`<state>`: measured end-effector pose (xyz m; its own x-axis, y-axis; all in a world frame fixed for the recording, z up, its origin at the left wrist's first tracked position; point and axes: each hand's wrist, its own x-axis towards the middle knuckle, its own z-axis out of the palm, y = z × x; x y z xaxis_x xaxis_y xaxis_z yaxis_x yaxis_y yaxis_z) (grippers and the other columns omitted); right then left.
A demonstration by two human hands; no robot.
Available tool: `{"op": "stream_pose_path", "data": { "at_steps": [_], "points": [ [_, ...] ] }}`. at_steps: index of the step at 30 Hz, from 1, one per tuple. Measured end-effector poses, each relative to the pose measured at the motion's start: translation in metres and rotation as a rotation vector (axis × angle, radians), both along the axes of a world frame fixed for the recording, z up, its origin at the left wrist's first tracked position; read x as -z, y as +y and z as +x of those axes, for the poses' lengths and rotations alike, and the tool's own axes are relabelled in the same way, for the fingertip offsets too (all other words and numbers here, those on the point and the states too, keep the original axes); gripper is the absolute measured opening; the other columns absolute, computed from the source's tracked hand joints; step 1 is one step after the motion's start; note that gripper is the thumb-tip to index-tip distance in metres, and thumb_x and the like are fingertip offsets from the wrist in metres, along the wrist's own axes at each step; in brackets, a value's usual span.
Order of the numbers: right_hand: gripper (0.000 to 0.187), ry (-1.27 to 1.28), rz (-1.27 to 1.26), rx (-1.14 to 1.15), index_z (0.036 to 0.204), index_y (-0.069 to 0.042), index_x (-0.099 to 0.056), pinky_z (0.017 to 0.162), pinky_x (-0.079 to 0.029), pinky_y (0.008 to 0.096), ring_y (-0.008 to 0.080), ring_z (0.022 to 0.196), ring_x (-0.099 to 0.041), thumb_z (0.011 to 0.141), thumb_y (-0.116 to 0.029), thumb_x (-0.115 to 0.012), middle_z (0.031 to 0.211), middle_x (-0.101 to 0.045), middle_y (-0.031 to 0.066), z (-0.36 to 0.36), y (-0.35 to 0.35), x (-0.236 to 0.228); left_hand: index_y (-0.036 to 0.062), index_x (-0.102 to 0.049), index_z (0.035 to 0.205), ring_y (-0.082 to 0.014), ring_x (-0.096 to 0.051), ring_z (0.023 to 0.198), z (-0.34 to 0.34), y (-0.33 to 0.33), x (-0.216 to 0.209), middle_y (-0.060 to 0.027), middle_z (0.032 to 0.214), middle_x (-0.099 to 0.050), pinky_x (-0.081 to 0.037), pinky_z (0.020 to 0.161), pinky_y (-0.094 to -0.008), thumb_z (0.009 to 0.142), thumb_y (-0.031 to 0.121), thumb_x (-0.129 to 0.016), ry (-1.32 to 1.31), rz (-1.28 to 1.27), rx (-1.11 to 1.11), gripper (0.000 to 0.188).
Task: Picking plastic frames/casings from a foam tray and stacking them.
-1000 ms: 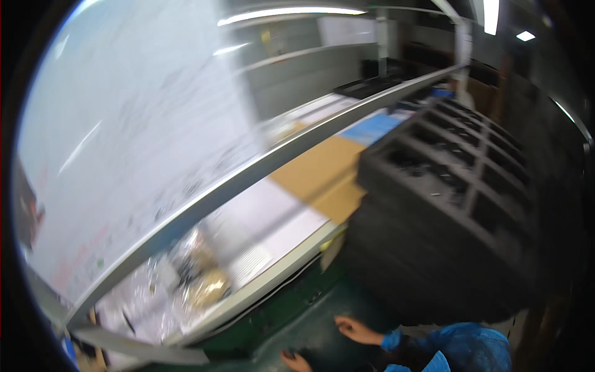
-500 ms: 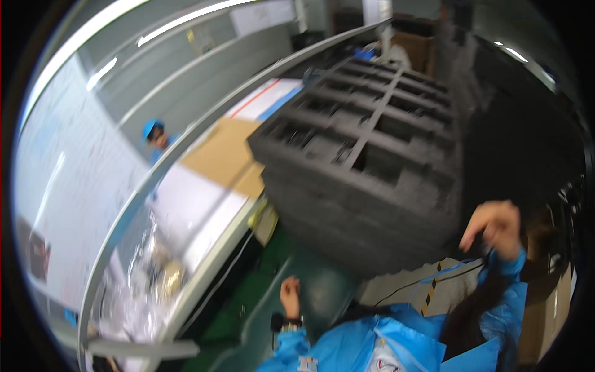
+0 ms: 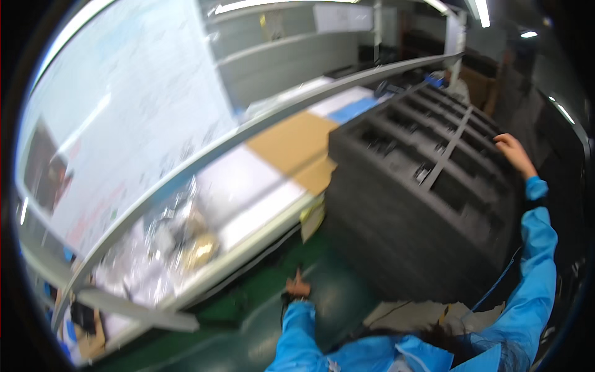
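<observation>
Black foam tray stack beside the white table's edge could spill small parts if the right hand, grip unclear at its right rim, tugs unevenly, the left hand's fingers apart.

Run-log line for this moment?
left hand: over dark green surface, no held item visible | right hand: at right edge of black foam stack, contact unclear | clear plastic bags: on white surface

Right of centre I see a tall black stack of trays, openings upward; a lighter strip runs near to far between two columns of compartments, and small parts, blurred to me, lie in several left ones.
</observation>
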<state>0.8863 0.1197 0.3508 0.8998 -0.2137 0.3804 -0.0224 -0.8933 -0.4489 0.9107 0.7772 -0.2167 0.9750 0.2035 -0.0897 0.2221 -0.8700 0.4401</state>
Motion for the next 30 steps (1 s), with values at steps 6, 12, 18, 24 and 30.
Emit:
{"op": "stream_pose_path", "data": {
  "at_steps": [6,12,18,24,30],
  "points": [
    [0.028,-0.078,-0.16,0.144,0.1,0.002,-0.062,0.087,-0.046,0.0399,0.0361,0.1,-0.059,0.093,-0.022,-0.048,0.102,-0.063,0.0207,0.052,0.014,0.04,-0.0008,-0.039,0.14,-0.0353,-0.032,0.137,0.02,0.033,0.021,-0.0219,0.145,-0.037,-0.022,0.113,-0.0469,0.077,0.039,-0.059,0.202,-0.106,0.011,0.077],
    [0.026,-0.175,-0.21,0.17,0.095,0.0,-0.062,0.086,-0.045,0.0428,0.0373,0.097,-0.058,0.092,-0.021,-0.046,0.096,-0.063,0.02,0.056,0.015,0.032,0.0076,-0.034,0.144,-0.0423,-0.042,0.127,0.059,0.052,-0.011,-0.0192,0.147,-0.035,-0.031,0.11,-0.0491,0.073,0.037,-0.058,0.451,-0.135,-0.243,0.081],
    [0.019,-0.384,-0.042,0.234,0.091,-0.001,-0.064,0.082,-0.049,0.04,0.0332,0.091,-0.062,0.083,-0.014,-0.053,0.093,-0.065,0.0172,0.054,0.008,0.023,0.0034,-0.052,0.129,-0.0315,-0.055,0.111,0.051,0.073,-0.021,-0.0154,0.124,-0.055,-0.04,0.097,-0.0416,0.084,0.03,-0.056,0.494,0.059,-0.018,0.052],
    [0.016,-0.059,-0.131,-0.146,0.088,-0.004,-0.07,0.072,-0.052,0.0364,0.0258,0.079,-0.067,0.077,-0.012,-0.061,0.08,-0.068,0.0118,0.039,0.048,-0.023,-0.001,-0.058,0.119,-0.0206,-0.062,0.096,-0.009,0.095,-0.061,-0.0112,0.104,-0.065,-0.048,0.083,-0.0327,0.094,0.023,-0.056,0.271,-0.714,0.304,0.034],
    [0.014,-0.066,-0.51,0.187,0.086,-0.008,-0.071,0.072,-0.053,0.0412,0.0318,0.081,-0.067,0.075,-0.014,-0.063,0.082,-0.069,0.0129,0.054,-0.018,-0.021,-0.0016,-0.059,0.119,-0.0198,-0.062,0.103,-0.072,-0.095,-0.437,-0.013,0.11,-0.066,-0.046,0.09,-0.0292,0.098,0.016,-0.05,-0.11,-0.691,0.599,0.029]
  ]
}}
